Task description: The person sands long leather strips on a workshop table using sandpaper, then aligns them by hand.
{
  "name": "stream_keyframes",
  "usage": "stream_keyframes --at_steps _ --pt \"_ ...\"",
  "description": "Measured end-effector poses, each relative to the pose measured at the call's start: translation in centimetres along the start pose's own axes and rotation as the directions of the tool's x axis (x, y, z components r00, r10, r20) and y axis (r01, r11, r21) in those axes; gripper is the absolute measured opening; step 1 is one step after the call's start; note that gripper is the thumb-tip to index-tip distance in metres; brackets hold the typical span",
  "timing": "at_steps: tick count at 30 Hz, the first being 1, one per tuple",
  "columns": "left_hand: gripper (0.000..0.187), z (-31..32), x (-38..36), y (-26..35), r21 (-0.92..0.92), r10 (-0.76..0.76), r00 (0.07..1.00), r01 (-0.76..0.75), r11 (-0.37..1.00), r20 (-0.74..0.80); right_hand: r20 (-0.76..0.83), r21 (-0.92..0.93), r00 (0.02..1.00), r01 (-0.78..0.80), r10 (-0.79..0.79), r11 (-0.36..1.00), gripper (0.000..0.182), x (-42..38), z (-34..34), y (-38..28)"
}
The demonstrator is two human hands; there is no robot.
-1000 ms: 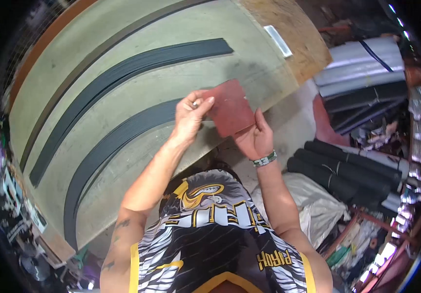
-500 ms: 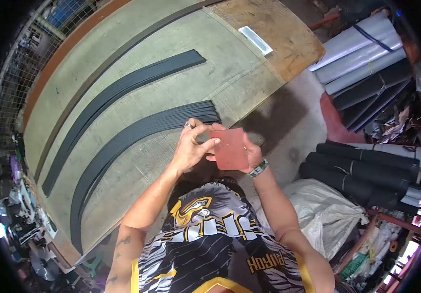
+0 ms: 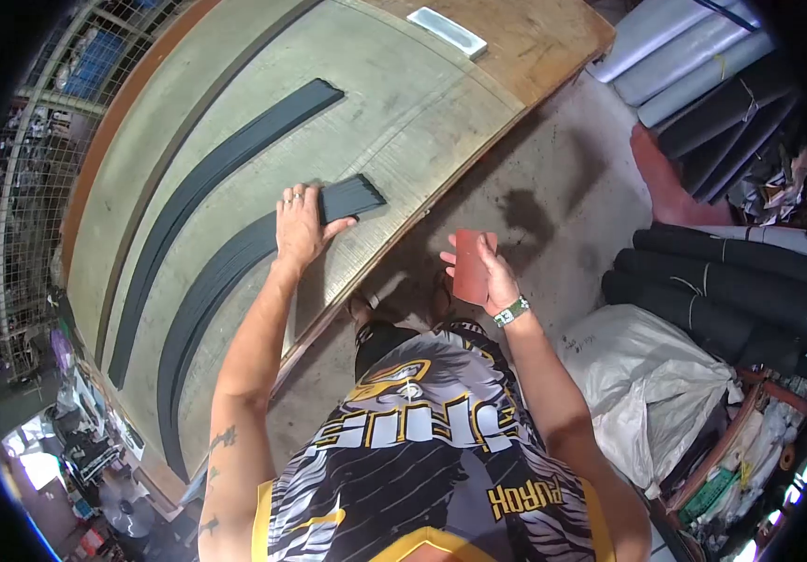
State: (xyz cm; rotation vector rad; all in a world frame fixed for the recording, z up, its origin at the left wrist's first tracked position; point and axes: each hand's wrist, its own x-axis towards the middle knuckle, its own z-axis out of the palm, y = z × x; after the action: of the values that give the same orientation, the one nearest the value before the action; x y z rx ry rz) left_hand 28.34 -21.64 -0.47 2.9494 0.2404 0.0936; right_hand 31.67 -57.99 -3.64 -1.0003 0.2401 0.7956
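Observation:
My left hand (image 3: 300, 229) lies across a bundle of thin dark grey strips (image 3: 352, 197) on the table, close to the bundle's cut end. Its fingers reach over the far side and the thumb rests along the near side. My right hand (image 3: 499, 276), with a patterned band on its wrist, holds a flat red rectangular piece (image 3: 470, 267) beyond the table edge, over the floor. The piece's material is not clear. A second bundle of dark strips (image 3: 226, 155) lies farther back, curving in the same direction.
A long dark bar (image 3: 188, 122) runs along the far part of the worktable (image 3: 460, 122). A white rectangular block (image 3: 447, 33) sits near its right end. Dark rolls (image 3: 712, 290), silvery rolls (image 3: 694, 56) and a whitish sack (image 3: 652, 384) lie to the right.
My left hand has let go of the red piece and moved left onto the near bundle. My right hand has drawn the piece right, away from the table. The view has shifted.

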Motion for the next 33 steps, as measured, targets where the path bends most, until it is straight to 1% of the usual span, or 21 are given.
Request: stream_keyframes --at_steps 1,2,4,5,6,8,11,12,14,16,17,18,20,23,24,26,27,29,30,32,33 --pt "0.095 0.2 0.1 0.2 0.028 -0.031 0.999 0.03 0.999 0.02 -0.052 -0.034 0.999 0.01 -0.012 0.999 0.073 -0.4 -0.4 0.2" --pt "0.092 0.7 0.4 0.1 0.026 -0.025 1.0 0.025 0.999 -0.012 -0.058 -0.043 0.998 -0.02 0.017 0.999 0.073 -0.6 -1.4 0.3" --pt "0.092 0.3 0.7 1.4 -0.059 -0.052 0.999 0.052 0.997 0.0 -0.049 -0.06 0.995 -0.087 0.084 0.994 0.071 -0.2 -3.7 0.4" --pt "0.093 -0.4 0.7 2.7 -0.083 -0.018 0.999 0.021 0.996 0.037 -0.116 -0.08 0.992 -0.057 0.047 0.995 0.07 -0.3 -3.2 -0.1" --pt "0.093 -0.6 0.0 4.2 -0.103 0.01 0.996 -0.001 0.995 0.085 -0.114 -0.078 0.992 -0.053 0.044 0.996 0.07 0.2 -3.7 -0.1" --pt "0.091 0.8 -1.3 7.5 -0.05 0.067 0.997 -0.065 0.997 0.045 -0.08 -0.067 0.997 -0.005 -0.001 0.998 0.071 1.5 -4.3 -0.4" --pt "0.087 1.0 -1.5 8.9 -0.103 0.047 0.998 -0.043 0.994 0.035 -0.121 -0.121 0.987 0.089 -0.104 0.989 0.073 2.6 -0.5 -1.6" --pt "0.086 0.6 -1.5 9.0 -0.103 0.053 0.998 -0.048 0.993 0.045 -0.062 -0.157 0.993 0.086 -0.097 0.984 0.075 3.3 -0.6 -1.3" --pt "0.087 1.0 -1.7 8.5 -0.125 0.085 0.996 -0.082 0.989 0.018 -0.087 -0.229 0.987 0.111 -0.134 0.967 0.074 4.3 0.9 -0.7" --pt "0.089 0.9 -1.9 8.3 -0.141 0.08 0.997 -0.077 0.987 0.014 -0.165 -0.316 0.971 0.112 -0.171 0.942 0.069 5.2 2.5 0.8" --pt "0.09 0.9 -2.0 8.4 -0.152 0.083 0.996 -0.08 0.985 0.016 -0.12 -0.386 0.967 0.162 -0.224 0.908 0.065 5.8 3.3 1.7" --pt "0.09 0.9 -2.1 8.5 -0.132 0.09 0.996 -0.088 0.987 0.008 -0.149 -0.418 0.959 0.158 -0.239 0.895 0.064 4.9 5.3 0.8" --pt "0.09 0.9 -1.9 8.3 -0.096 0.108 0.994 -0.109 0.989 -0.017 -0.071 -0.411 0.981 0.135 -0.18 0.902 0.065 5.0 4.0 1.0" --pt "0.09 1.3 -2.2 8.0 -0.089 0.143 0.988 -0.148 0.985 -0.057 -0.166 -0.305 0.953 0.196 -0.255 0.932 0.067 4.3 4.5 0.0" --pt "0.09 1.3 -2.3 7.9 -0.079 0.153 0.985 -0.158 0.984 -0.075 -0.192 -0.342 0.941 0.201 -0.278 0.918 0.066 5.0 4.4 0.2" --pt "0.09 1.2 -2.4 7.8 -0.116 0.141 0.989 -0.144 0.983 -0.036 -0.258 -0.413 0.909 0.204 -0.328 0.888 0.065 6.1 4.1 1.1" --pt "0.09 1.2 -2.3 7.9 -0.137 0.141 0.99 -0.142 0.98 -0.017 -0.166 -0.542 0.912 0.234 -0.376 0.807 0.065 5.7 5.4 1.3" --pt "0.09 0.4 -2.3 8.0 -0.167 0.116 0.992 -0.105 0.98 0.056 -0.037 -0.597 0.91 0.311 -0.413 0.74 0.063 5.5 6.4 1.4" --pt "0.09 0.1 -2.4 7.9 -0.179 0.103 0.99 -0.085 0.98 0.095 -0.075 -0.504 0.942 0.248 -0.328 0.827 0.063 5.6 5.4 1.2" --pt "0.091 0.3 -2.6 7.6 -0.19 0.141 0.988 -0.125 0.974 0.068 -0.107 -0.292 0.984 0.106 -0.143 0.95 0.061 5.9 3.2 0.6" --pt "0.091 0.4 -2.7 7.6 -0.189 0.144 0.988 -0.131 0.973 0.058 -0.18 -0.224 0.949 0.217 -0.259 0.95 0.058 5.8 4.0 0.5"
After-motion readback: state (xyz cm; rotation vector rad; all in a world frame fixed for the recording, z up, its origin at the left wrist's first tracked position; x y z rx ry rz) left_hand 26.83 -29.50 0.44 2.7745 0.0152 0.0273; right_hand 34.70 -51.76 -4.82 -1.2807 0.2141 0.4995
